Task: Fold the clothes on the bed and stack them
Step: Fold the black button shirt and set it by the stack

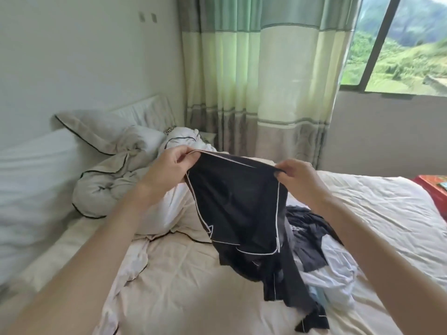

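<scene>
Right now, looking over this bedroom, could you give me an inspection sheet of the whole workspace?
Surface: bed with a wrinkled cream sheet.
Job's things: black garment with white piping held up above the bed; unfolded clothes pile, dark and white pieces, behind it on the sheet. No folded stack seen.
Clutter: bunched duvet and pillow near the headboard; red item at the bed's right edge.
Grippers: left hand and right hand each pinch the garment's top edge.
Cables: nothing seen.
Surroundings: striped curtain, window onto green hills.
</scene>
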A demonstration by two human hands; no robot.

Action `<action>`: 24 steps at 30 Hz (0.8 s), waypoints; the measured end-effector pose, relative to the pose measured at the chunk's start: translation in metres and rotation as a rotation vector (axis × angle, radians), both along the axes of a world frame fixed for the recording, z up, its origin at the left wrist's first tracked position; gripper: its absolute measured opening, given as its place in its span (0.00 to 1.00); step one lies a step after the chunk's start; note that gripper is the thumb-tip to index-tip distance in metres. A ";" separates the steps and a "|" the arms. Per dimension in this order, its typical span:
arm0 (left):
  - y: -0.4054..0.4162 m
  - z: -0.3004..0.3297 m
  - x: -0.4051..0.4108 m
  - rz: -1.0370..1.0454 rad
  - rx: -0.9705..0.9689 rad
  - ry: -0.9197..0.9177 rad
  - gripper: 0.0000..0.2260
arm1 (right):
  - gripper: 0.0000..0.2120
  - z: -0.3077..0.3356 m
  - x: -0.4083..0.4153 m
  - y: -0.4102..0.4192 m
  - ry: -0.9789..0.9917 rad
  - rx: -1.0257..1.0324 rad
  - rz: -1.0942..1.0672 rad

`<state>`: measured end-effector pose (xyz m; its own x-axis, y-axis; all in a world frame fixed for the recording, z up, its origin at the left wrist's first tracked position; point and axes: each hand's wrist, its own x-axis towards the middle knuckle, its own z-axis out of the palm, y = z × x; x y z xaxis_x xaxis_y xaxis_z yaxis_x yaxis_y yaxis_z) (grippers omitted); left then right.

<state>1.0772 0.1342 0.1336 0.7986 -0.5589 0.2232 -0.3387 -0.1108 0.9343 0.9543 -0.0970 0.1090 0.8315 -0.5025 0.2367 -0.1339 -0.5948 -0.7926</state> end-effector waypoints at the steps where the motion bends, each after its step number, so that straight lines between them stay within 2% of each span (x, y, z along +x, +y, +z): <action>1: 0.017 0.005 -0.002 0.001 -0.016 0.063 0.08 | 0.07 0.011 0.000 0.012 -0.008 0.213 0.079; 3: 0.051 0.010 -0.006 0.005 -0.008 0.146 0.09 | 0.07 0.029 0.001 0.029 0.024 0.597 0.231; 5: 0.081 0.011 -0.009 0.047 0.038 0.171 0.09 | 0.08 0.042 0.006 0.043 0.118 0.775 0.336; 8: 0.117 0.003 -0.018 0.186 0.154 0.121 0.09 | 0.08 0.050 0.017 0.062 0.267 0.853 0.435; 10: 0.136 -0.007 -0.023 0.283 0.343 0.028 0.10 | 0.09 0.051 0.025 0.071 0.332 0.911 0.479; 11: 0.145 -0.012 -0.025 0.305 0.421 0.033 0.10 | 0.11 0.050 0.029 0.074 0.357 0.936 0.492; 13: 0.161 -0.022 -0.029 0.315 0.467 0.157 0.12 | 0.11 0.050 0.037 0.080 0.396 0.957 0.513; 15: 0.171 -0.024 -0.034 0.301 0.314 0.380 0.12 | 0.09 0.051 0.043 0.086 0.426 0.922 0.574; 18: 0.181 -0.019 -0.039 0.290 -0.147 0.694 0.10 | 0.15 0.050 0.048 0.091 0.442 0.816 0.729; 19: 0.184 -0.018 -0.039 0.299 -0.241 0.737 0.10 | 0.15 0.047 0.050 0.090 0.432 0.790 0.761; 21: 0.188 -0.017 -0.038 0.299 -0.337 0.784 0.11 | 0.09 0.039 0.054 0.087 0.391 0.681 0.755; 24: 0.190 -0.013 -0.038 0.298 -0.386 0.818 0.12 | 0.04 0.025 0.060 0.085 0.317 0.328 0.613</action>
